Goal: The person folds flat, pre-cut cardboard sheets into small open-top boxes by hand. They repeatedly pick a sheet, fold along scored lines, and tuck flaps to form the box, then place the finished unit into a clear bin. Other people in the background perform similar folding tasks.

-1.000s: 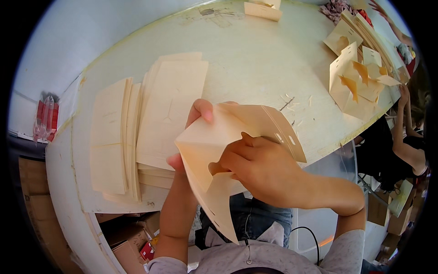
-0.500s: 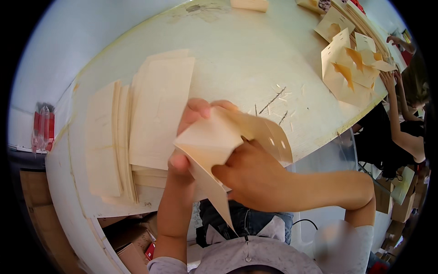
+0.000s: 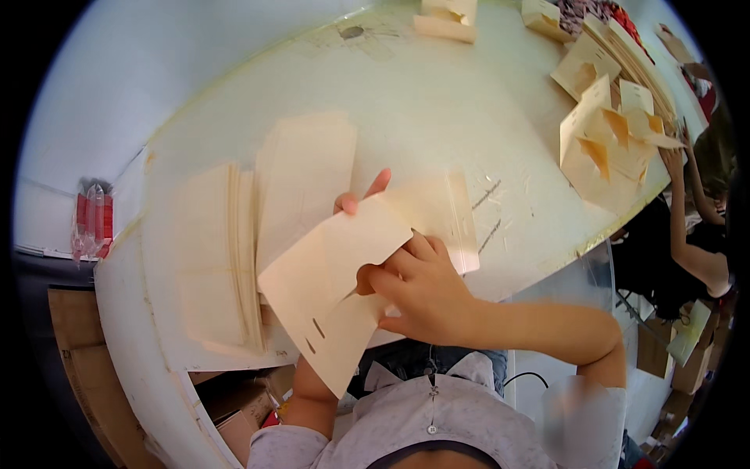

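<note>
A cream card blank [image 3: 324, 262] with small slots and a ragged-edged opening is held tilted above the table. My left hand [image 3: 362, 197] is mostly hidden behind it; a thumb and finger show past the upper edge, closed on the card. My right hand [image 3: 426, 289] reaches in from the right, its fingers bent into the opening and gripping the card there. A creased part of the blank extends to the right behind my right hand. Left of my hands lie stacked flat card blanks [image 3: 211, 258] and further card sheets [image 3: 305, 156], somewhat blurred.
Small paper scraps lie on the white table [image 3: 258, 86] near dark pencil-like marks. Folded card pieces [image 3: 605, 144] stand at the right, where another person's arm [image 3: 687, 219] reaches in. Another folded card [image 3: 445, 30] sits at the far edge. Cardboard boxes [image 3: 242, 406] are below the table.
The blank has opened out and turned, so its broad face and slots now show. My right hand stays at the opening. The whole view has shifted slightly.
</note>
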Motion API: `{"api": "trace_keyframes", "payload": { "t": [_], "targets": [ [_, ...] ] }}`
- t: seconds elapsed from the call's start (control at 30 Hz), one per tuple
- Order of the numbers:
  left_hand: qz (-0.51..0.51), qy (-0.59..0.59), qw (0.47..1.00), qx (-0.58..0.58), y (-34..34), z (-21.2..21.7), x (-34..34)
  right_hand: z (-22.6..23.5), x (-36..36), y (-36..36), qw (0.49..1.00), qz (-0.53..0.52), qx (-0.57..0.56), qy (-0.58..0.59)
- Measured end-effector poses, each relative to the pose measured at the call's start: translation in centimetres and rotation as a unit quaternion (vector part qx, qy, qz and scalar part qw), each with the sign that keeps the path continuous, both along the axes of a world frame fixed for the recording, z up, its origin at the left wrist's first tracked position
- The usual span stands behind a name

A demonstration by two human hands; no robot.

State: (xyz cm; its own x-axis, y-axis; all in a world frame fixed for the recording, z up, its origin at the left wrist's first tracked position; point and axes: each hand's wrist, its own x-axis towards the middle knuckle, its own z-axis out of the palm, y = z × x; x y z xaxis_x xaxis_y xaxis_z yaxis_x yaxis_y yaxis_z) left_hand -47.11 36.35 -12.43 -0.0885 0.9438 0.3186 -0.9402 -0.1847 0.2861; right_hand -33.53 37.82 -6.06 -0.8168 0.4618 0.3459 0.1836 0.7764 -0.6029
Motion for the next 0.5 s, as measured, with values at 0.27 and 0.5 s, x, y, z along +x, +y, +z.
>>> {"api": "trace_keyframes", "payload": {
  "t": [0.27,0.5],
  "targets": [
    [0.007,-0.029,0.999,-0.044,-0.17,0.53,-0.26,-0.5,-0.82,0.29,0.999,0.033,-0.043,0.008],
    [0.022,-0.01,0.999,-0.029,0.03,0.16,-0.69,-0.88,-0.68,0.3,0.996,0.066,-0.06,-0.008]
  ]
}}
